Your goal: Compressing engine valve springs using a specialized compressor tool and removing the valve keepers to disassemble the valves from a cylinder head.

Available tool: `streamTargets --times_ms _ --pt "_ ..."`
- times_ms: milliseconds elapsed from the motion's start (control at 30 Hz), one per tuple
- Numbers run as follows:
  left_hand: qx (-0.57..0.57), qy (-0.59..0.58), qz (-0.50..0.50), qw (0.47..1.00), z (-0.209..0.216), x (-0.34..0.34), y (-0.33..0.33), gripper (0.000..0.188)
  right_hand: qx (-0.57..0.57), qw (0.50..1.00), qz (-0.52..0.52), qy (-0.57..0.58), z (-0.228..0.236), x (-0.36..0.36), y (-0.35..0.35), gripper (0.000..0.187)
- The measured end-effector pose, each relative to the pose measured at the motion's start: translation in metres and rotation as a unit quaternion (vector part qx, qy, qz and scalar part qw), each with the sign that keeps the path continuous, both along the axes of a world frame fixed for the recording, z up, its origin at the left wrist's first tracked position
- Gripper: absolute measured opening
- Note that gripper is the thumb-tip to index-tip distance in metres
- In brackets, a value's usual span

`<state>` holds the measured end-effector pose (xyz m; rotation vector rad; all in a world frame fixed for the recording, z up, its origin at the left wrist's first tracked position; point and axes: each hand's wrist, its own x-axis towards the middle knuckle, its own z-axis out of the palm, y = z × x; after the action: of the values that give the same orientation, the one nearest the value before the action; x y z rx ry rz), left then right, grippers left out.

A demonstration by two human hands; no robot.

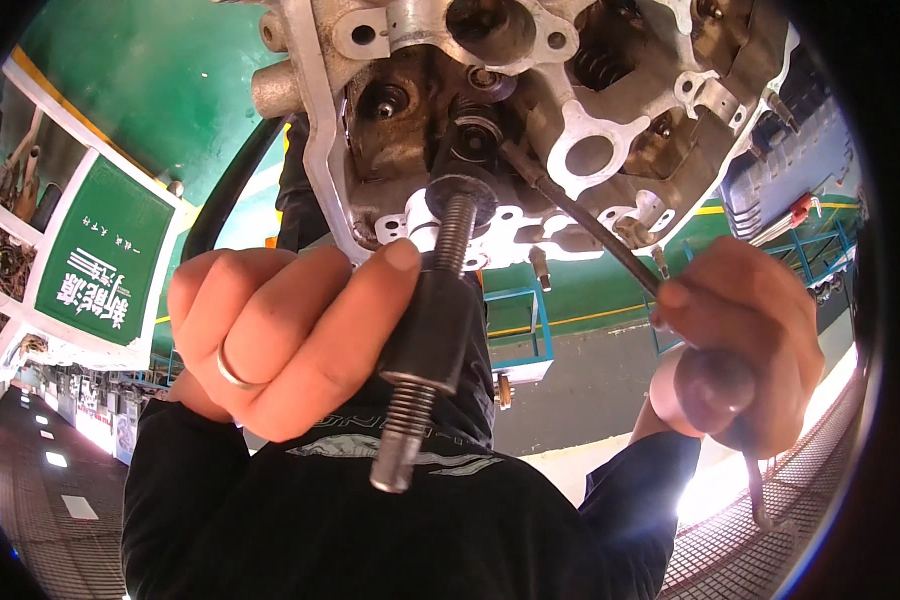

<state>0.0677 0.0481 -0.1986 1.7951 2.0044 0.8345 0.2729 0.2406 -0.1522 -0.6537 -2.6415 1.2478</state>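
Observation:
An engine cylinder head [585, 120] fills the top of the view, its ports and springs exposed. My left hand [280, 335], wearing a ring, is closed around the black sleeve of a screw-type valve spring compressor [428, 325]. Its threaded rod points up to a round cup end at the spring well. My right hand [755, 320], slightly blurred, grips a slim metal rod tool [600, 235] that slants up and left, its tip beside the valve opening. A rounded dark knob [715, 388] shows at the palm, and a thin bent hook [758, 495] hangs below; whether they belong to the rod is unclear.
At left stands a white frame with a green panel [100, 255] above a green floor [160, 80]. A grey-blue plastic case [785, 175] lies at the right. Blue metal framework [520, 325] is behind the work. Studs [540, 268] stick out from the cylinder head's lower edge.

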Motion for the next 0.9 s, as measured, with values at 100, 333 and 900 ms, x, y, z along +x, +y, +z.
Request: streamTargets --times_ms 100,333,900 --pt "0.019 0.005 -0.004 1.0 -0.005 -0.003 -0.004 0.031 0.052 0.998 0.009 -0.037 0.0 -0.002 -0.003 0.052" --pt "-0.004 0.002 -0.051 0.999 0.001 -0.012 0.001 0.033 0.016 0.999 0.025 -0.02 0.009 -0.005 0.008 0.047" --pt "0.019 -0.023 -0.007 1.0 0.0 -0.003 0.006 0.032 0.02 1.0 0.009 -0.011 -0.005 -0.021 0.001 0.05"
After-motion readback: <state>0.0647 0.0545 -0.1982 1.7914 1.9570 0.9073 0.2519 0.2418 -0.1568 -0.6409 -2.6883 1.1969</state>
